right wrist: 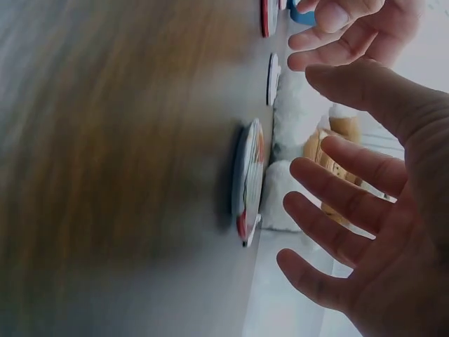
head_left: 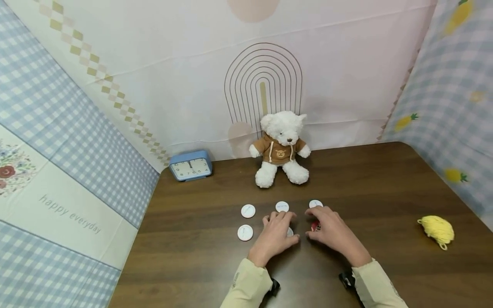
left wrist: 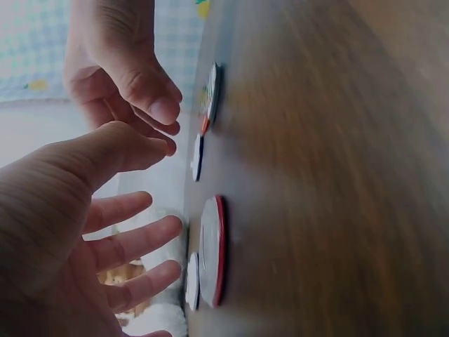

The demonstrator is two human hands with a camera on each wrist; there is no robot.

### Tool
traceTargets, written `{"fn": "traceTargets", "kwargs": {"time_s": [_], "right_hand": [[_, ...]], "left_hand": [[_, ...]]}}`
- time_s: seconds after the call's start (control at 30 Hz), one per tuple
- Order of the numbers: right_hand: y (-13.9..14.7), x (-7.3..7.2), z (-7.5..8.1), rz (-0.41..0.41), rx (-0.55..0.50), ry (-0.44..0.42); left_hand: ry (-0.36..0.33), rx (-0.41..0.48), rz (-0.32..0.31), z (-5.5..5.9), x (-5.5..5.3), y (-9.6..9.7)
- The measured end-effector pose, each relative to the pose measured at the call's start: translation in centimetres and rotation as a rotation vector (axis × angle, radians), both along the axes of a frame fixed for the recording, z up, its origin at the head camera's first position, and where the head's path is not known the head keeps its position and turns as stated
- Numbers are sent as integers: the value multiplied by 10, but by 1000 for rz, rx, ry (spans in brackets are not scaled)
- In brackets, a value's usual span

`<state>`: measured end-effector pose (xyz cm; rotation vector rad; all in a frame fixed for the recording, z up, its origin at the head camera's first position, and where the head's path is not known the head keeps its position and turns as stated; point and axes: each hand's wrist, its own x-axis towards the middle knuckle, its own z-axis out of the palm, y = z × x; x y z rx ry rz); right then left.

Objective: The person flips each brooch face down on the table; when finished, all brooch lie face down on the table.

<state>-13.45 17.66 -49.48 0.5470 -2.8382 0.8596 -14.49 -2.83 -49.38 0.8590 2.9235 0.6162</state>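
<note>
My left hand (head_left: 274,235) hovers above the table with its fingers spread and loosely bent, holding nothing. Partly behind its thumb lies a white disc (head_left: 289,232); the left wrist view shows a red-rimmed disc (left wrist: 212,251) just beyond the fingertips. Close by on the right, my right hand (head_left: 332,229) is likewise spread and holds nothing. A disc with a red printed face (head_left: 315,226) lies beside its thumb, partly hidden, and appears as a thin colourful disc (right wrist: 249,179) in the right wrist view. Both hands look apart from the discs.
More white discs lie around: a far-left one (head_left: 248,211), a near-left one (head_left: 245,232), a middle one (head_left: 282,206) and a right one (head_left: 316,204). Behind them are a white teddy bear (head_left: 283,149) and a blue clock (head_left: 191,166). Yellow yarn (head_left: 438,230) lies right.
</note>
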Motion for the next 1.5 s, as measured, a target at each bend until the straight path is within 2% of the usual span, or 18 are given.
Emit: {"fn": "traceTargets", "kwargs": {"time_s": [0.5, 0.7, 0.97, 1.33, 1.5], "right_hand": [[27, 8, -2, -25, 31, -48], [30, 7, -5, -45, 56, -78], [33, 7, -5, -24, 84, -112], [32, 6, 1, -4, 134, -143], [31, 7, 0, 0, 141, -201]], "left_hand": [[29, -59, -43, -1, 1, 32], [38, -74, -60, -4, -1, 36], [36, -94, -83, -4, -2, 44], [105, -139, -67, -4, 1, 54], [111, -153, -76, -6, 1, 56]]}}
